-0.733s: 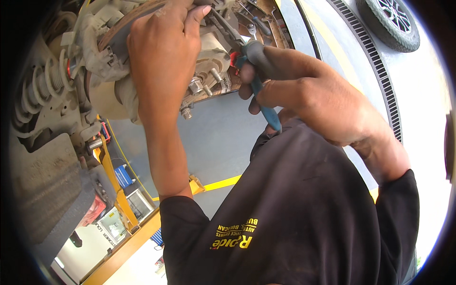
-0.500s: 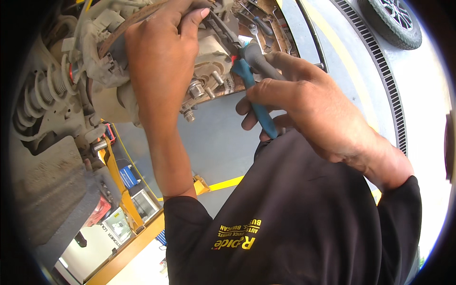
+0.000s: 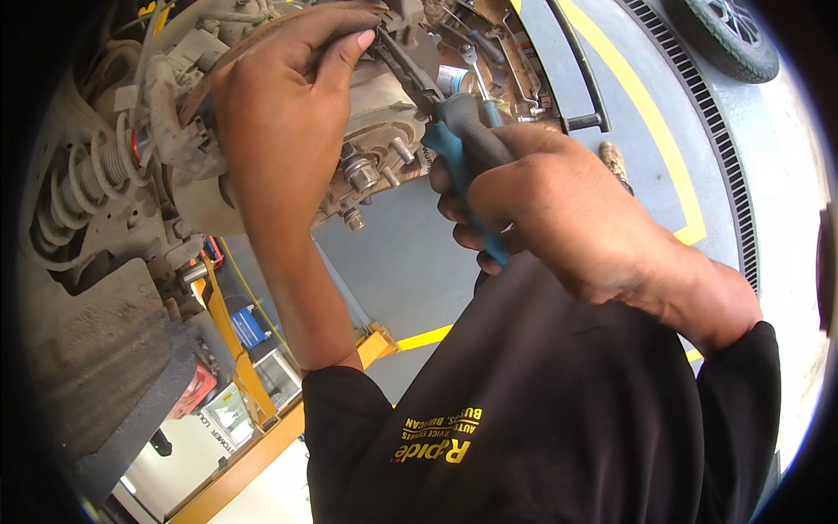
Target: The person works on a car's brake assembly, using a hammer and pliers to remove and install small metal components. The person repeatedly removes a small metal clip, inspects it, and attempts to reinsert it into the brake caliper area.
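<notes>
My left hand (image 3: pixel 284 109) is closed over a curved, rust-brown brake shoe (image 3: pixel 253 42) on a car's wheel hub, its thumb pointing to the far right. In my right hand (image 3: pixel 559 205) is a pair of long-nose pliers (image 3: pixel 449 144) with blue and grey handles, the fingers wrapped round both of them. The plier jaws reach up beside my left thumb and fingertips; whatever they grip there is too small to make out. Below the jaws, the dusty hub (image 3: pixel 371 144) shows studs and a nut (image 3: pixel 360 172). My left hand hides part of the brake assembly.
A coil spring (image 3: pixel 87 179) and suspension parts are on the left. Behind the hub, a tray (image 3: pixel 546 87) holds a ratchet (image 3: pixel 471 61), a can (image 3: pixel 451 80) and several tools. A yellow lift arm (image 3: pixel 231 341) stands lower left; a wheel (image 3: pixel 729 35) lies far right.
My right fingers have closed further round the pliers, and the handles are nearer together. My left hand keeps its grip on the brake shoe. The view has shifted slightly.
</notes>
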A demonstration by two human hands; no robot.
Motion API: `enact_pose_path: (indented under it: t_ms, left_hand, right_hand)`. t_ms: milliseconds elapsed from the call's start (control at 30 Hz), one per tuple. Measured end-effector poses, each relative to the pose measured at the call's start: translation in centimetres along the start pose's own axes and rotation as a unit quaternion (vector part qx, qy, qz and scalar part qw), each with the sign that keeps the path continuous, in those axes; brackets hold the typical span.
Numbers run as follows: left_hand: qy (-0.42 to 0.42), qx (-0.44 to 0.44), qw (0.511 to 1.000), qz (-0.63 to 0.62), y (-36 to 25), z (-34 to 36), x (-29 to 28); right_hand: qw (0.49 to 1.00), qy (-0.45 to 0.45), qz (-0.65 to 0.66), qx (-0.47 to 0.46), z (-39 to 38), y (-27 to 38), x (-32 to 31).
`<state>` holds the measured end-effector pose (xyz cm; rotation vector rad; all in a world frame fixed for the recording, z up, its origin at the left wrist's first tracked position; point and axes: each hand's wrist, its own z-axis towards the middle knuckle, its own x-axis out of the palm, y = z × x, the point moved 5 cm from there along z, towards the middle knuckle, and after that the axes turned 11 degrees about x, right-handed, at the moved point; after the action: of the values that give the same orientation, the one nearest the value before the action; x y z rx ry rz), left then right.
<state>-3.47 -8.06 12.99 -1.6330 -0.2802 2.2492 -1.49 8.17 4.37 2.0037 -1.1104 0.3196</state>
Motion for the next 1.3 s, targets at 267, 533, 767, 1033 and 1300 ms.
enact_pose_path:
  t_ms: [267, 533, 767, 1033, 1300]
  left_hand:
    - [-0.008, 0.006, 1.0, 0.008, 0.1, 0.1, -0.2]
    - [-0.055, 0.013, 0.998, 0.011, 1.2, -0.7, -0.5]
    - [-0.022, 0.126, 0.98, 0.152, -0.2, -0.5, -0.3]
    - [-0.006, 0.066, 0.992, 0.104, 0.0, -0.8, -0.5]
    - [0.042, 0.053, 0.992, 0.107, 0.3, -0.3, -0.6]
  right_hand:
    - [0.995, 0.035, 0.092, 0.008, 0.5, -0.5, 0.1]
    - [0.983, 0.112, 0.146, 0.01, 1.3, -0.6, -1.7]
    - [0.972, 0.153, 0.172, 0.037, 0.8, -0.8, -1.2]
    - [0.967, 0.144, 0.199, 0.061, -0.2, 0.7, -1.5]
    - [0.958, 0.157, 0.223, 0.088, 0.3, 0.2, -1.7]
